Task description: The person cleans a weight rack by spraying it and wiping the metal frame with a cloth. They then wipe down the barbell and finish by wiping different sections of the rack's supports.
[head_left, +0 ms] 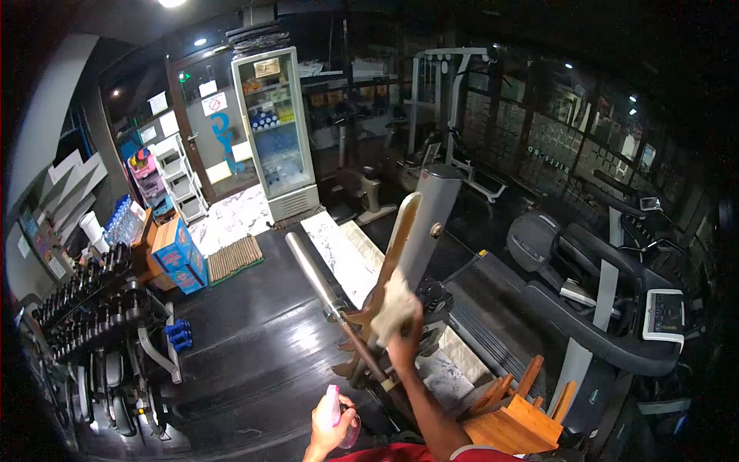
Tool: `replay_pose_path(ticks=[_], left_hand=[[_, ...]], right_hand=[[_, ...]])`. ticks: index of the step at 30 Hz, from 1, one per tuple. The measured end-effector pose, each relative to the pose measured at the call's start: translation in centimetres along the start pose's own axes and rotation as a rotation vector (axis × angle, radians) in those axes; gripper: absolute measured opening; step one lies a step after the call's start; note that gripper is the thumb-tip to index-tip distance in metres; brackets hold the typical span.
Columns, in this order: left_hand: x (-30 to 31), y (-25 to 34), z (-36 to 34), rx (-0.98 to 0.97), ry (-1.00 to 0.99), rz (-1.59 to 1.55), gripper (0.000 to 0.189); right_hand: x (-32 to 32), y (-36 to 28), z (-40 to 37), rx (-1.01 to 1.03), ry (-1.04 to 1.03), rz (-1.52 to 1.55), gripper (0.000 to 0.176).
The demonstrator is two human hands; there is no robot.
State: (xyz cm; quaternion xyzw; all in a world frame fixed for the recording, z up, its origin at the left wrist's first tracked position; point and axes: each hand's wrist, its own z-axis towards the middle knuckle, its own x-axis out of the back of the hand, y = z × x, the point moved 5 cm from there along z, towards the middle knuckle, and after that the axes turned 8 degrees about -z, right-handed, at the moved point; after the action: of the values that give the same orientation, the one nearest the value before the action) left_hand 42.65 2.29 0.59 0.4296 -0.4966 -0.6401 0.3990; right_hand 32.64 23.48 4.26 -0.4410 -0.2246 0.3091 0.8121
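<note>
My left hand, low in the middle of the view, is closed round a spray bottle with a pink and white top. My right hand is closed on a pale cloth, which lies against the upright frame of a gym machine. Motion blurs the cloth and the fingers a little. A metal bar slants past the cloth on its left, ending in a thick silver sleeve. Hooked brown brackets stick out beside the bar.
A dumbbell rack stands at left, near blue dumbbells on the floor. Farther back are a drinks fridge and blue boxes. Treadmills fill the right side. A wooden item is at lower right.
</note>
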Motion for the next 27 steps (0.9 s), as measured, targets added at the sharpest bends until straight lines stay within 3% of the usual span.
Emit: replay_pose_path(ticks=[1, 2, 3, 4, 6, 11, 16, 20, 24, 27], left_hand=[[0.3, -0.1, -0.2, -0.017, 0.028, -0.011, 0.031], [0.7, -0.2, -0.5, -0.033, 0.056, -0.021, 0.037], [0.9, -0.2, -0.7, -0.03, 0.063, -0.019, 0.037], [1.0, -0.2, -0.8, -0.038, 0.064, -0.012, 0.042], [1.2, -0.1, -1.0, -0.043, 0.07, -0.002, 0.047], [1.8, 0.4, -1.2, -0.052, 0.151, -0.034, 0.027], [1.7, 0.9, -1.2, -0.012, 0.166, -0.008, 0.018], [1.2, 1.3, -0.9, -0.014, 0.136, -0.032, 0.017], [1.8, 1.4, -1.2, -0.019, 0.163, 0.006, 0.017], [2.2, 1.2, -1.6, -0.031, 0.227, -0.07, 0.016]], right_hand=[[0.1, -1.7, 2.0, 0.048, 0.035, 0.188, 0.054], [0.9, -4.6, 4.2, 0.167, 0.031, 0.177, 0.048], [0.3, -5.4, 5.7, -0.045, 0.014, 0.217, 0.043], [0.4, -7.1, 7.2, 0.262, 0.087, -0.047, 0.044], [-1.4, -7.0, 7.8, 0.348, 0.057, -0.199, 0.049], [-4.3, -2.3, 0.0, 0.054, -0.02, -0.15, 0.047], [-5.0, 1.0, -7.3, -0.182, -0.195, -0.059, 0.049], [-5.5, -1.1, -8.7, -0.082, -0.524, 0.201, 0.04], [-3.2, -4.0, -4.9, 0.22, -0.159, 0.071, 0.044], [-2.7, -4.0, -1.0, 0.346, -0.197, -0.283, 0.047]])
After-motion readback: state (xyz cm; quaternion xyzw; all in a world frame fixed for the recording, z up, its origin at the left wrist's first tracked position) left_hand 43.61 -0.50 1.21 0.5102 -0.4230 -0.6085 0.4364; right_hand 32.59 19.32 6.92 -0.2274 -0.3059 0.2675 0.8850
